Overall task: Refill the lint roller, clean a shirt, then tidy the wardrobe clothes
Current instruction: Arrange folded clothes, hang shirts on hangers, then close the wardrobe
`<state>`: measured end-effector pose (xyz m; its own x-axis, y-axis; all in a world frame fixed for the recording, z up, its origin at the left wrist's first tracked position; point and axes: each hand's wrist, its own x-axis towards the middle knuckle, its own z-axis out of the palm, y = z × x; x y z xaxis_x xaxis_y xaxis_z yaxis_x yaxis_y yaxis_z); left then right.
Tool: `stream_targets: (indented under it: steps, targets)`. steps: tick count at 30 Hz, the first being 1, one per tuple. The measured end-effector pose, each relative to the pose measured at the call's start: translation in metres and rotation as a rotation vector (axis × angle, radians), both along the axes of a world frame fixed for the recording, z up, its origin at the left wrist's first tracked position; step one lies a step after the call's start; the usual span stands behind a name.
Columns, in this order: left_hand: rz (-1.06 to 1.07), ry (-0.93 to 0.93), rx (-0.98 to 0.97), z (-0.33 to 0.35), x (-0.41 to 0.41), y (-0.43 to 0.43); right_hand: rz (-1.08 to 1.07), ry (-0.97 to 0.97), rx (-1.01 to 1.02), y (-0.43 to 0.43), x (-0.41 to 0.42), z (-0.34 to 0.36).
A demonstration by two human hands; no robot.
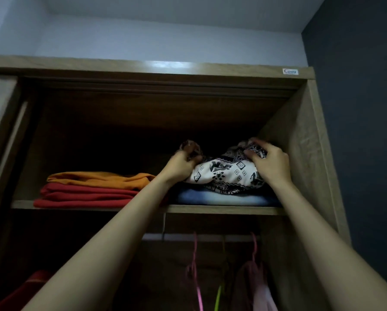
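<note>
Gripping the patterned cloth (224, 173) on the top shelf (210, 209), right side, both hands bunch its upper edges: left hand (181, 163), right hand (271, 162). Soft, light, floppy; probably best held at the corners.

A white garment (226, 173) with black patterning lies crumpled on a folded blue garment (224, 198) at the right end of the wardrobe's upper shelf (210, 209). Its two raised ends are bunched, one gripped by the left hand (181, 166), the other by the right hand (271, 163). Further left on the shelf, a folded orange garment (102, 179) tops folded red garments (87, 196). Below, a pale pink garment (260, 288) hangs
</note>
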<state>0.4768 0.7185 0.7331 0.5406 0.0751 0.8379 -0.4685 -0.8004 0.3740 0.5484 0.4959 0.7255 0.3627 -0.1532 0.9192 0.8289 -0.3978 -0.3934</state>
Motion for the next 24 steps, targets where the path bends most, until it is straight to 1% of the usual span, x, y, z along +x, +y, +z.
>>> stream_targets:
  steps: [2,4,7,11,13,17,19,21,24]
  targets:
    - [-0.017,0.052,-0.004,-0.006,0.0,-0.001,0.002,0.057,-0.054,0.001,0.006,-0.01]
    - [-0.023,0.048,-0.02,-0.009,-0.005,0.0,0.024,0.087,-0.064,0.004,0.009,-0.02]
    - [-0.019,0.009,-0.011,-0.013,-0.012,-0.001,0.045,0.117,-0.096,0.004,0.008,-0.026]
    - [0.03,-0.043,-0.01,-0.017,-0.018,-0.003,-0.073,0.168,-0.239,0.003,0.005,-0.033]
    - [0.039,-0.08,-0.045,-0.018,-0.02,-0.003,-0.103,0.182,-0.257,0.002,0.001,-0.038]
    - [0.085,-0.183,-0.109,-0.017,-0.027,0.001,-0.053,0.142,-0.253,-0.003,-0.012,-0.045]
    - [0.123,-0.219,-0.141,-0.017,-0.03,0.005,-0.074,0.146,-0.293,-0.005,-0.016,-0.05]
    - [0.17,-0.193,-0.153,-0.018,-0.032,0.008,-0.136,0.173,-0.344,-0.004,-0.02,-0.056]
    - [0.228,-0.055,-0.095,-0.023,-0.03,0.012,-0.22,0.191,-0.368,-0.001,-0.028,-0.064]
